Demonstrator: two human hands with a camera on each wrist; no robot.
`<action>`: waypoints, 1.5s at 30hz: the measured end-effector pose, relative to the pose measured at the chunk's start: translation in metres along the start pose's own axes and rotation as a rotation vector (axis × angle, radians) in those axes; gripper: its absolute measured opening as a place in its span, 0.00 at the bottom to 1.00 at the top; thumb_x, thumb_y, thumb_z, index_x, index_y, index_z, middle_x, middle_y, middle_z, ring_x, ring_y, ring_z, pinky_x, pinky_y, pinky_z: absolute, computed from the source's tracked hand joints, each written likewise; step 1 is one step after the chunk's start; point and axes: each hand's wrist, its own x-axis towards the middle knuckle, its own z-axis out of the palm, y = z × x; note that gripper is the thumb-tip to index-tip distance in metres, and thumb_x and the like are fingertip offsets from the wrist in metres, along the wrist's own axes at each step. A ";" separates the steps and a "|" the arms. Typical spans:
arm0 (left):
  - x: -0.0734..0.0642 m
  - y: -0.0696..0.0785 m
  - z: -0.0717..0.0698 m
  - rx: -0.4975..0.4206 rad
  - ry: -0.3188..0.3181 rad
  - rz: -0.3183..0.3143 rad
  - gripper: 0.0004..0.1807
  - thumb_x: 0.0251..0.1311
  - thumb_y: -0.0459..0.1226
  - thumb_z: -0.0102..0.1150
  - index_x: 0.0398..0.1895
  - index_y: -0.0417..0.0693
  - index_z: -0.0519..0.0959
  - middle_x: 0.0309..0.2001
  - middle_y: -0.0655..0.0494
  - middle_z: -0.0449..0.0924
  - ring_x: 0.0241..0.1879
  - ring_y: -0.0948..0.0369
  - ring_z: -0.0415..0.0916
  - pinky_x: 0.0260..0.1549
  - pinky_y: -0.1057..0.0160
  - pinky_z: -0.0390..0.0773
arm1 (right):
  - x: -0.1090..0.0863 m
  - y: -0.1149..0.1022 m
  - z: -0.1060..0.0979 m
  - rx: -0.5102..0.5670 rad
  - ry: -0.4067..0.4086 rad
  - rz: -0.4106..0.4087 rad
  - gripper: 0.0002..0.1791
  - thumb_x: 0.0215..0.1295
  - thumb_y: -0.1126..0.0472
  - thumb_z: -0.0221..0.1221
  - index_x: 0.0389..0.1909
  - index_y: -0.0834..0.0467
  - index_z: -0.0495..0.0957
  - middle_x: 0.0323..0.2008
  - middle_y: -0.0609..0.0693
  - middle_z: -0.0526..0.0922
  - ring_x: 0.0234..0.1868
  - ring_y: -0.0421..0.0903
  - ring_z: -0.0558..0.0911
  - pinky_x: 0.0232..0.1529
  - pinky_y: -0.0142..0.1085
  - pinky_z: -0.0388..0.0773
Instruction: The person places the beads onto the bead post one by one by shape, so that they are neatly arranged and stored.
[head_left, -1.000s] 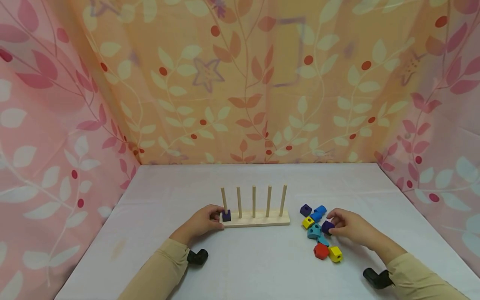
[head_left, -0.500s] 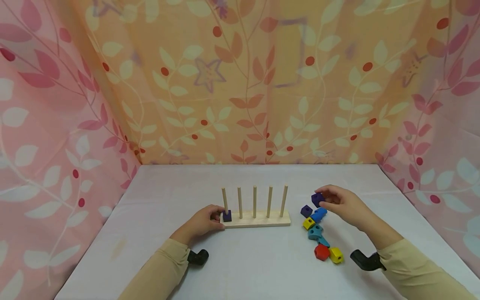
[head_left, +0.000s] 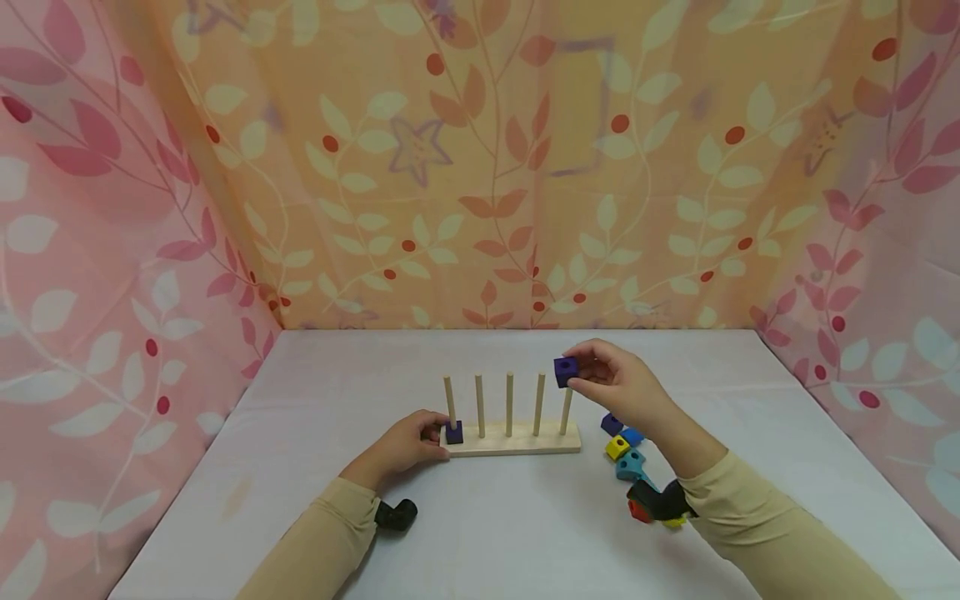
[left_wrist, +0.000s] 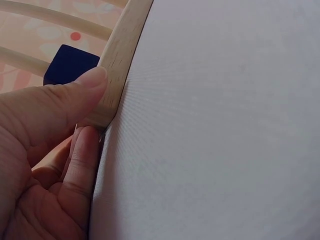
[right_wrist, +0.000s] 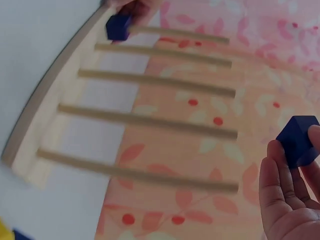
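- The right hand [head_left: 611, 379] has brought a dark purple cube with a round hole [head_left: 566, 372] away from the loose pieces; it is now in the air, near the tops of the two right-hand pegs.
- Its fingers and thumb pinch this cube, and the right wrist view shows it apart from every peg end.
- The left hand [head_left: 411, 440] stays at the left end of the long pale wooden rack [head_left: 510, 447], thumb and fingers gripping the base, which I judge keeps it steady.
- A second dark purple cube [head_left: 454, 432] sits low on the leftmost peg [head_left: 449, 396]; the carried one, I judge, is not yet placed.
- The right hand covers the tip of the rightmost peg [head_left: 566, 414] in the head view, so I cannot tell the exact alignment.
- A yellow block [head_left: 617, 447] and other loose pieces lie right of the rack, on the white-covered counter [head_left: 495, 525].
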 end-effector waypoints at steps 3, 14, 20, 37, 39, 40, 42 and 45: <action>0.000 0.000 0.000 0.005 -0.003 0.003 0.28 0.44 0.39 0.70 0.52 0.47 0.74 0.37 0.55 0.70 0.37 0.60 0.67 0.38 0.60 0.67 | 0.011 -0.009 0.014 0.022 -0.002 -0.028 0.17 0.59 0.63 0.60 0.49 0.57 0.72 0.44 0.54 0.77 0.42 0.48 0.79 0.44 0.34 0.75; 0.003 -0.004 0.000 0.006 0.006 0.023 0.28 0.42 0.39 0.71 0.50 0.46 0.75 0.35 0.56 0.71 0.35 0.60 0.67 0.36 0.63 0.67 | 0.043 -0.028 0.076 0.152 -0.036 -0.108 0.15 0.58 0.68 0.60 0.46 0.59 0.73 0.42 0.53 0.79 0.45 0.47 0.79 0.47 0.38 0.73; 0.004 -0.005 0.000 0.009 0.005 0.025 0.27 0.42 0.39 0.71 0.50 0.47 0.75 0.34 0.56 0.70 0.35 0.60 0.67 0.35 0.63 0.67 | 0.054 -0.031 0.104 0.120 -0.005 -0.122 0.15 0.59 0.66 0.60 0.47 0.56 0.73 0.42 0.48 0.78 0.50 0.43 0.76 0.55 0.38 0.68; 0.003 -0.003 -0.001 0.020 0.001 0.031 0.27 0.43 0.38 0.71 0.50 0.47 0.75 0.35 0.55 0.71 0.35 0.60 0.67 0.36 0.62 0.68 | 0.070 -0.020 0.136 0.146 0.057 -0.076 0.15 0.60 0.65 0.59 0.47 0.55 0.72 0.40 0.50 0.79 0.43 0.44 0.77 0.48 0.40 0.72; 0.003 -0.002 -0.001 0.021 -0.001 0.032 0.27 0.43 0.38 0.71 0.50 0.46 0.75 0.36 0.55 0.71 0.35 0.60 0.68 0.36 0.61 0.68 | 0.070 -0.018 0.139 0.145 0.052 -0.061 0.14 0.60 0.64 0.59 0.47 0.54 0.72 0.39 0.50 0.79 0.41 0.44 0.77 0.45 0.39 0.73; 0.002 -0.002 -0.001 0.020 -0.002 0.033 0.27 0.44 0.38 0.71 0.50 0.46 0.75 0.36 0.55 0.71 0.36 0.60 0.68 0.36 0.61 0.68 | 0.070 -0.017 0.141 0.144 0.049 -0.053 0.14 0.60 0.64 0.58 0.47 0.54 0.72 0.39 0.50 0.79 0.41 0.43 0.78 0.44 0.39 0.73; 0.002 -0.002 -0.001 0.022 0.003 0.032 0.27 0.43 0.38 0.71 0.51 0.46 0.75 0.36 0.55 0.72 0.36 0.60 0.68 0.36 0.62 0.68 | 0.070 -0.014 0.143 0.147 0.041 -0.040 0.14 0.60 0.65 0.58 0.47 0.54 0.72 0.39 0.50 0.79 0.40 0.44 0.78 0.43 0.38 0.74; 0.002 -0.002 0.000 0.027 0.003 0.024 0.27 0.44 0.39 0.70 0.51 0.47 0.75 0.36 0.56 0.72 0.36 0.60 0.68 0.37 0.63 0.68 | 0.068 -0.010 0.146 0.163 0.029 -0.006 0.19 0.60 0.66 0.58 0.52 0.55 0.69 0.40 0.52 0.78 0.41 0.45 0.79 0.44 0.37 0.74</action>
